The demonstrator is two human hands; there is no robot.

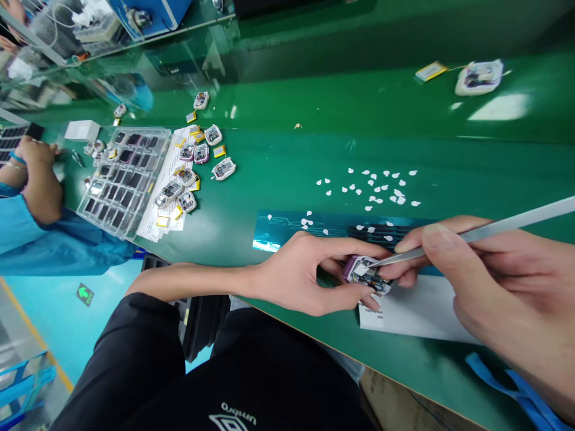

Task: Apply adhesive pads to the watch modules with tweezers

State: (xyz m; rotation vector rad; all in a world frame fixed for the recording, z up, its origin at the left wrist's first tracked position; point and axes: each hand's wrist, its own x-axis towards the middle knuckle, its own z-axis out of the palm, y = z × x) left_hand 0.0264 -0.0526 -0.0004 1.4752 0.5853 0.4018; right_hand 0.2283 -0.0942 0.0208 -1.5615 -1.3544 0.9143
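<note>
Left hand (305, 275) fingers pinch the small module (366, 272) by its edges; right hand (489, 281) fingers grip tweezers (471, 236); module looks light, fragile.

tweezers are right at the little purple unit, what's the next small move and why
Probably press the tweezers tip down to seat the small white piece on the purple unit. The tip already rests on that piece at the unit's open top, the left hand pinches the unit steady, and the right hand holds the tweezers.

Head camera, single view: worn high above the bench's (278, 179) near edge, facing forward and down, tilted; close over both hands, far edge distant.
</note>
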